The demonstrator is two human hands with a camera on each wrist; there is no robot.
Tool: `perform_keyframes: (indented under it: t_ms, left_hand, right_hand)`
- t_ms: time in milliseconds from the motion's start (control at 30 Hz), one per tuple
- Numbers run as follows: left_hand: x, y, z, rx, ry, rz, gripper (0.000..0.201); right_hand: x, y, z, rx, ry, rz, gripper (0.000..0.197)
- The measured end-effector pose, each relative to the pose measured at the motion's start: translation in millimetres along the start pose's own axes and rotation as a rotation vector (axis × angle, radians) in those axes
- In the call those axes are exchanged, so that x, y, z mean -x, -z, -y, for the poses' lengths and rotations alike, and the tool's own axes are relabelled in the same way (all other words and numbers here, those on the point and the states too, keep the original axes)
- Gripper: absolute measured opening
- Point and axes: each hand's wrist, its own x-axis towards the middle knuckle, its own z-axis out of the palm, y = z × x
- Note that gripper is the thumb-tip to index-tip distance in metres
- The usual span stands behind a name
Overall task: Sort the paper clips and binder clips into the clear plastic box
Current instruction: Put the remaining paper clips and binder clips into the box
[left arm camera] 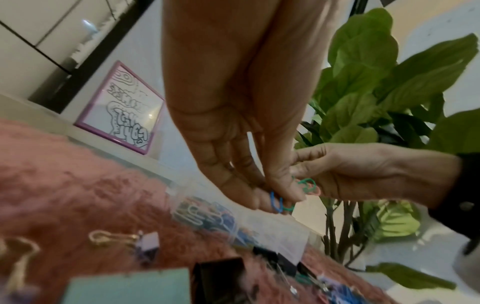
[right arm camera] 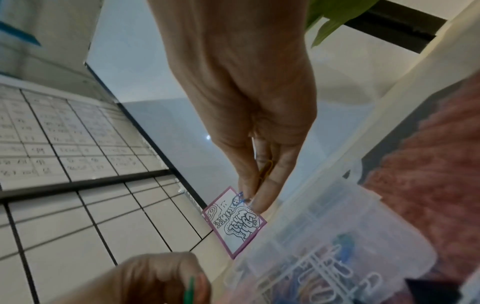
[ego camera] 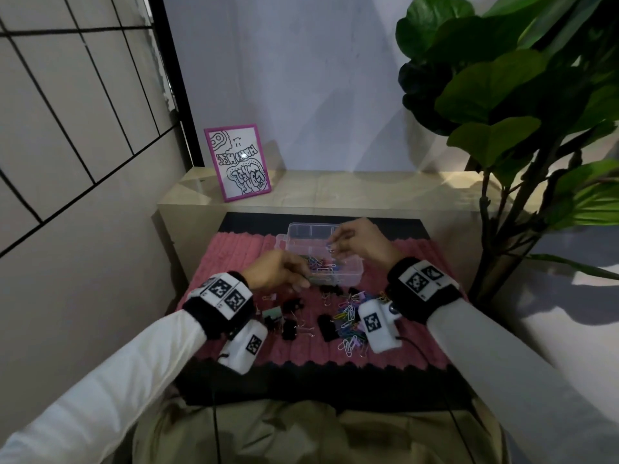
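Observation:
The clear plastic box [ego camera: 348,274] stands open on the pink mat, with coloured paper clips [ego camera: 321,264] in its near compartment. My left hand [ego camera: 301,279] hovers at the box's near left corner and pinches blue and green paper clips [left arm camera: 279,203]. My right hand [ego camera: 332,246] is above the box and pinches a few paper clips [right arm camera: 265,170], yellow and blue among them. A loose pile of coloured paper clips [ego camera: 348,318] and several black binder clips [ego camera: 326,326] lie on the mat in front of the box.
A teal binder clip [ego camera: 272,313] and small gold-handled clips [ego camera: 303,328] lie on the pink mat [ego camera: 234,256]. A framed drawing [ego camera: 238,162] leans on the ledge behind. A large leafy plant [ego camera: 522,105] stands at the right.

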Motion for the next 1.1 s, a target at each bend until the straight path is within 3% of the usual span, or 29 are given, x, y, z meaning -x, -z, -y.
perform_keyframes:
  t_ms: [167,300,467,600,700,900,1033,1100]
  left_hand:
    - [7.4,8.4,3.5,0.153,0.069,-0.017,0.009]
    - [5.6,13.2,3.9,0.137,0.081,-0.031,0.017]
    - [-12.9,27.7,-7.8,-0.156,0.033,-0.134,0.02]
    - [-32.7,31.3,-17.1,-0.325,0.018,-0.163,0.022]
    - [-38.5,25.7,-15.8,-0.48,0.023,-0.126,0.035]
    - [-20.8,9.5,-15.9,-0.546,-0.046,-0.212,0.037]
    - [13.7,-12.4,-28.4,-0.474,-0.21,-0.272,0.02]
    - [30.8,-32.8,-36.8,-0.449,-0.26,-0.188,0.015]
  right_hand:
    - [-4.6,-21.4,9.7,0.383,0.066,0.099,0.025]
    - [16.0,-12.8,3.2,0.487,0.216,0.127,0.021]
    - [49.8,2.9,-19.9,0.632,0.195,0.422,0.016]
    - [58.6,-6.7,-26.2,0.834,0.204,0.539,0.044]
    - [57.3,-16.6,-26.2,0.942,0.214,0.559,0.047]
    - [46.4,-19.2,-27.6,0.8,0.229,0.496,0.009]
    - [44.4,-13.2,-32.8,0.647,0.263,0.4,0.006]
    - [45.8,-7.6,-34.7,0.53,0.265,0.315,0.006]
